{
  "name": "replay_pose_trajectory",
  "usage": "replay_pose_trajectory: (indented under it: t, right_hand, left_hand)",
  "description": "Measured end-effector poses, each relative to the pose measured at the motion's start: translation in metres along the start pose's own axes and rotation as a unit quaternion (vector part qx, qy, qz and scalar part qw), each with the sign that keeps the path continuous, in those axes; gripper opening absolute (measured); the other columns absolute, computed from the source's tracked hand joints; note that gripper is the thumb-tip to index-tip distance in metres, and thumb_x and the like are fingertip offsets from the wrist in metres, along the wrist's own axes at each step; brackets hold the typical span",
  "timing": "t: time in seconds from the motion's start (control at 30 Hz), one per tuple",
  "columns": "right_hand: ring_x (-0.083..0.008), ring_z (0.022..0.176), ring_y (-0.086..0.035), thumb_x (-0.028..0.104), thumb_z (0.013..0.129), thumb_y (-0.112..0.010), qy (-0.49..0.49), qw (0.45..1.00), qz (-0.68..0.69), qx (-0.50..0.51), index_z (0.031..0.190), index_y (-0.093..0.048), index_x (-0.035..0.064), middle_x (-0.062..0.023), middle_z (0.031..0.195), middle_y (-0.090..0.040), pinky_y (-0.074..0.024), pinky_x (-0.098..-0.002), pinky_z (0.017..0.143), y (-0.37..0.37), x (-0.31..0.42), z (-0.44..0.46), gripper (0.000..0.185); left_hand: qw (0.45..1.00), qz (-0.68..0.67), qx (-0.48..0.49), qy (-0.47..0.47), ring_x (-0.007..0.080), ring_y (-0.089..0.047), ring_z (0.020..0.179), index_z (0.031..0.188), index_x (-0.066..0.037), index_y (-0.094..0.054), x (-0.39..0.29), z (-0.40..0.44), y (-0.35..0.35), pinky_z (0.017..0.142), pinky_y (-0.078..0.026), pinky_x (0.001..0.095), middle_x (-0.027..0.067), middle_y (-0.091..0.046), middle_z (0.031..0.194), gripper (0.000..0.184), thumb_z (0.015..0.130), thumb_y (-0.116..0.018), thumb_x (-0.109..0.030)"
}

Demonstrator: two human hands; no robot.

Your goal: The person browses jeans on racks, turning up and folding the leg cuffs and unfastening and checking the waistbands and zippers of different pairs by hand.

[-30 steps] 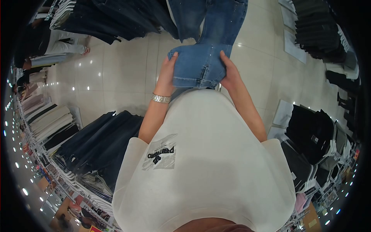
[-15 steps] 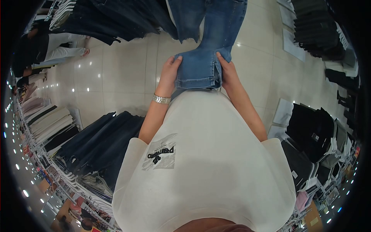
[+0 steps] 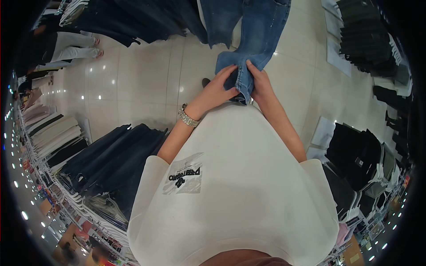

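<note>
Blue jeans [image 3: 257, 37] hang down from the top of the view, and a leg end is lifted toward my white shirt. My left hand [image 3: 219, 88], with a metal bracelet at the wrist, grips the folded hem, fingers over the cloth and thumb lower down. Close beside it, my right hand [image 3: 261, 80] pinches the side seam of the same leg, thumb on top. The hem is bunched between the two hands, with part of it hidden under the left fingers.
Dark jeans [image 3: 133, 20] hang on a rack at the upper left. More dark jeans [image 3: 106, 155] hang at the lower left. Black garments [image 3: 355, 153] stand at the right. A person in white trousers [image 3: 75, 46] is at the far left. Tiled floor [image 3: 133, 84] lies between.
My left hand has moved right across the leg, from the hem's left edge to beside my right hand. The hem, spread flat before, is now gathered and narrower.
</note>
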State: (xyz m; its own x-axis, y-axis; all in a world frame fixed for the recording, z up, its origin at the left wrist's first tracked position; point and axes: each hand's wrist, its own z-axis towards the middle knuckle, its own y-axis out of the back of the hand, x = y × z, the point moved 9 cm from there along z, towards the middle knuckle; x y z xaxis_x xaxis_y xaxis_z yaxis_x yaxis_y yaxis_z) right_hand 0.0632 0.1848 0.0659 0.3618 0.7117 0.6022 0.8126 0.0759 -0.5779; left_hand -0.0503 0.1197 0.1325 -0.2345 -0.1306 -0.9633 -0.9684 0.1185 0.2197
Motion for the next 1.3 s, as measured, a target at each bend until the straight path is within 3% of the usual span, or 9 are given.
replay_pose_trajectory:
  t: [0.17,0.27,0.37,0.47,0.67,0.97,1.07,1.17,1.3]
  right_hand:
    - [-0.0179,0.091,-0.066,0.025,0.096,-0.063,0.001,1.000,-0.025,0.000,0.116,-0.059,-0.0007,-0.0081,0.102,-0.066,-0.0552,-0.0328,0.082,0.002,0.001,-0.003,0.033]
    - [-0.0182,0.086,-0.068,0.024,0.095,-0.064,-0.013,0.999,-0.044,-0.009,0.117,-0.059,-0.0007,-0.0079,0.099,-0.067,-0.0564,-0.0321,0.078,0.004,0.000,-0.005,0.034]
    - [-0.0188,0.085,-0.069,0.025,0.093,-0.066,-0.014,0.999,-0.050,-0.016,0.116,-0.060,-0.0010,-0.0081,0.098,-0.068,-0.0569,-0.0311,0.076,0.000,0.004,-0.010,0.035]
    - [-0.0189,0.087,-0.069,0.028,0.092,-0.068,-0.023,0.998,-0.062,-0.026,0.115,-0.060,-0.0012,-0.0093,0.100,-0.069,-0.0568,-0.0301,0.076,0.001,0.012,-0.013,0.038]
    - [-0.0175,0.079,-0.070,0.030,0.090,-0.069,-0.052,0.997,-0.040,-0.033,0.112,-0.062,-0.0005,-0.0086,0.095,-0.070,-0.0570,-0.0285,0.068,0.015,0.006,-0.009,0.038]
    - [-0.0132,0.073,-0.066,0.036,0.092,-0.066,-0.079,0.995,-0.024,-0.049,0.108,-0.064,0.0050,-0.0034,0.089,-0.069,-0.0521,-0.0254,0.061,0.013,0.011,-0.019,0.035]
    - [-0.0117,0.085,-0.064,0.043,0.090,-0.066,-0.054,0.992,-0.069,-0.088,0.110,-0.065,0.0125,0.0006,0.095,-0.069,-0.0468,-0.0303,0.076,-0.001,0.029,-0.045,0.036]
    - [-0.0109,0.099,-0.060,0.049,0.087,-0.066,-0.072,0.989,-0.076,-0.100,0.110,-0.066,0.0190,0.0042,0.103,-0.069,-0.0377,-0.0368,0.091,0.018,0.020,-0.036,0.039]
    - [-0.0164,0.109,-0.064,0.031,0.095,-0.064,-0.110,0.989,0.005,-0.097,0.118,-0.065,0.0097,-0.0053,0.115,-0.069,-0.0493,-0.0323,0.093,0.026,0.011,-0.024,0.032]
  left_hand:
    - [0.998,-0.036,0.017,0.054,0.0258,-0.050,0.129,0.141,-0.001,-0.045,0.021,-0.003,-0.008,0.108,-0.038,0.0340,0.0177,-0.053,0.137,0.055,0.090,-0.061,-0.015]
    - [0.992,-0.084,0.006,0.090,0.0181,-0.060,0.108,0.126,0.001,-0.056,0.042,0.002,-0.006,0.093,-0.046,0.0285,0.0120,-0.065,0.116,0.035,0.094,-0.058,-0.014]
    - [0.987,-0.076,-0.036,0.136,0.0095,-0.061,0.087,0.113,0.000,-0.060,0.071,0.003,0.003,0.076,-0.046,0.0222,0.0029,-0.067,0.097,0.022,0.098,-0.056,-0.015]
    - [0.981,-0.130,-0.099,0.105,0.0042,-0.058,0.079,0.107,-0.003,-0.062,0.063,0.001,0.015,0.068,-0.044,0.0187,-0.0034,-0.066,0.089,0.019,0.100,-0.057,-0.020]
    - [0.896,-0.391,-0.188,0.100,0.0049,-0.057,0.079,0.103,-0.002,-0.064,0.056,0.000,0.022,0.071,-0.046,0.0203,-0.0017,-0.066,0.090,0.028,0.100,-0.060,-0.029]
    - [0.894,-0.412,-0.116,0.132,0.0071,-0.060,0.086,0.104,-0.003,-0.064,0.043,0.003,0.012,0.077,-0.048,0.0228,0.0004,-0.067,0.097,0.019,0.098,-0.063,-0.021]
    - [0.947,-0.296,-0.072,0.107,0.0086,-0.061,0.084,0.108,0.001,-0.063,0.036,0.004,0.010,0.077,-0.050,0.0241,0.0025,-0.068,0.097,0.024,0.095,-0.065,-0.019]
    - [0.960,-0.233,-0.009,0.158,0.0060,-0.058,0.084,0.107,0.000,-0.064,0.020,0.001,-0.001,0.078,-0.047,0.0223,-0.0011,-0.067,0.097,0.020,0.093,-0.067,-0.015]
    - [0.972,-0.173,-0.005,0.161,0.0051,-0.058,0.085,0.108,0.001,-0.067,0.059,0.003,0.002,0.079,-0.047,0.0214,-0.0021,-0.067,0.097,0.021,0.094,-0.066,-0.014]
